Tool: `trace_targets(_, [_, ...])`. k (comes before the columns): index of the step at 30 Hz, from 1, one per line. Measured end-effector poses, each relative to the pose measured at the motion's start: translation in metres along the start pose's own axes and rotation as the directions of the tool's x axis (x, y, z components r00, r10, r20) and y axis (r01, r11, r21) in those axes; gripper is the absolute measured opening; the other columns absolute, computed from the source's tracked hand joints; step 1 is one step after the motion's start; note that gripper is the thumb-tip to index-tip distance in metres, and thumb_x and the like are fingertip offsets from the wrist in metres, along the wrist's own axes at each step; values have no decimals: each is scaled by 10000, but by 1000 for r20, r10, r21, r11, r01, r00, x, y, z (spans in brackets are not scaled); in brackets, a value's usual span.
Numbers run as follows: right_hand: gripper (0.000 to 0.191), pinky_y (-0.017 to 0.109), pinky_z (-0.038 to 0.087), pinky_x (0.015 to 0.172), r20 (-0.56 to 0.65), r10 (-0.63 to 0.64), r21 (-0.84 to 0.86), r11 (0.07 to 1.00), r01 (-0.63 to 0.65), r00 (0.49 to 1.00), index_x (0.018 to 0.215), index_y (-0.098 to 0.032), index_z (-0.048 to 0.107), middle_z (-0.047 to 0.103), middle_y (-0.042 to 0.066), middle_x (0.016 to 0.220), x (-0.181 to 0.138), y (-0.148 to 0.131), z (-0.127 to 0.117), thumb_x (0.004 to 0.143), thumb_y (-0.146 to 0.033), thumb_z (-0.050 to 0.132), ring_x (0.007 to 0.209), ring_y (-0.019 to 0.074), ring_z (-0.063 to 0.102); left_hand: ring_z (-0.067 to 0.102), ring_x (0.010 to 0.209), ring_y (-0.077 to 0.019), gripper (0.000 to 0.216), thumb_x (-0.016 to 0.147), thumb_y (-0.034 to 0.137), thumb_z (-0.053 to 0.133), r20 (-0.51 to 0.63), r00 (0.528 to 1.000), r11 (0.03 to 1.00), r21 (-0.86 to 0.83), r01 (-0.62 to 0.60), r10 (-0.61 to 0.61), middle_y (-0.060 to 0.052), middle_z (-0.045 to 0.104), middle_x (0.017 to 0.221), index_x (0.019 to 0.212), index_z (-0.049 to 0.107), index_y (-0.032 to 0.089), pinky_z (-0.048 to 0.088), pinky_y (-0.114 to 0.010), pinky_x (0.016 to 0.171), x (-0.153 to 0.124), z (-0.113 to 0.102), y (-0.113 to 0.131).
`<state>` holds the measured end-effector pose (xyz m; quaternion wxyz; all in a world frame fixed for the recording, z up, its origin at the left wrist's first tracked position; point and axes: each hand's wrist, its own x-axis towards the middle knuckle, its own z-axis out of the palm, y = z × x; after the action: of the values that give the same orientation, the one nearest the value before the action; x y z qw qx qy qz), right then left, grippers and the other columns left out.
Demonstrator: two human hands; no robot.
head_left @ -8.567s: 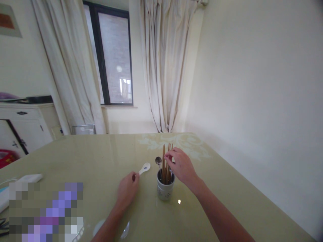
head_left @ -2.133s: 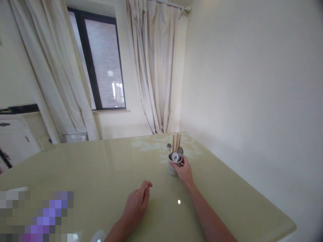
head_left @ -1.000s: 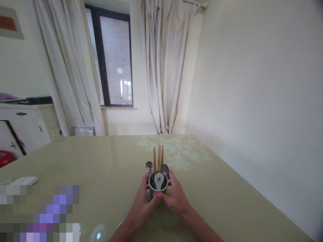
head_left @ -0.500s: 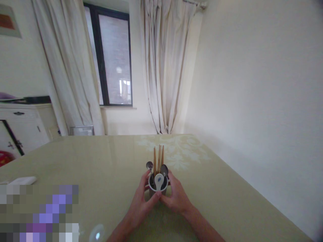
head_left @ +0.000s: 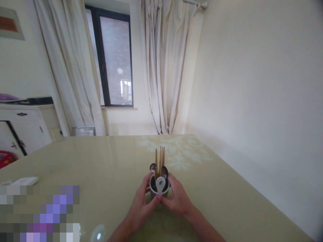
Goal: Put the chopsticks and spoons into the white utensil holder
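Note:
Both hands are wrapped round a mug (head_left: pixel 152 195) standing on the table, my left hand (head_left: pixel 143 198) on its left side and my right hand (head_left: pixel 178 196) on its right. The two thumbs meet at the near side of its rim. Inside stand several wooden chopsticks (head_left: pixel 160 161), a white ceramic spoon (head_left: pixel 160 183) with a blue mark on its bowl, and two metal spoons: one at the left (head_left: pixel 152 166) and a darker one at the right (head_left: pixel 164 172). The lower part of the mug is mostly hidden by my fingers and thumbs.
The glossy greenish table (head_left: pixel 101 168) reaches to the curtains (head_left: pixel 166 67) and window. A plain wall (head_left: pixel 252 101) runs along its right edge. A white object (head_left: pixel 25 181) lies at the left, above a blurred-out patch. A white cabinet (head_left: pixel 32 124) stands beyond the left edge.
The left metal spoon leans closer to the chopsticks and sits lower. The mug and hands appear slightly lower and further right in view; the grip is the same.

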<state>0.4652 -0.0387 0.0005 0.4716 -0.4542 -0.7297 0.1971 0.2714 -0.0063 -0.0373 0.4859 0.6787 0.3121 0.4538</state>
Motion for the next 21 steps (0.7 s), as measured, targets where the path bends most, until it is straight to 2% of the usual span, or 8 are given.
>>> trace_targets(9, [602,432,571,1027,22,-46,-10,999,46,999,1429,-220,587,724,129,1296,0,-1,-2,884,-394,775,1155,321,711,634,1413,-332,754,968,522,720,-2,1000,997,67,-26,26,-168,551,1642,1609,445,237,533,-484,1186,-2,-2,-3])
trace_targets(14, [647,446,569,1049,23,-66,-13,998,66,998,1461,-221,563,723,143,1332,1,-1,-3,889,-446,763,1184,337,711,657,1389,-330,754,988,513,692,3,995,974,204,-100,102,-179,572,1623,1632,426,225,569,-474,1148,-4,-3,-9])
trace_targets(17, [650,454,568,1058,38,-72,2,997,72,997,1466,-225,561,726,144,1345,2,-1,-4,895,-463,764,1194,341,714,668,1378,-331,732,1008,501,657,13,981,922,338,-187,195,-176,575,1621,1645,411,236,602,-469,1105,-3,-7,-13])
trace_targets(21, [717,477,537,1119,60,-85,40,996,82,995,1489,-237,561,707,144,1417,3,-1,-5,874,-495,824,1271,362,691,648,1409,-331,691,1030,499,612,69,934,779,531,-333,352,-170,588,1609,1643,417,246,582,-475,1136,0,-17,-11])
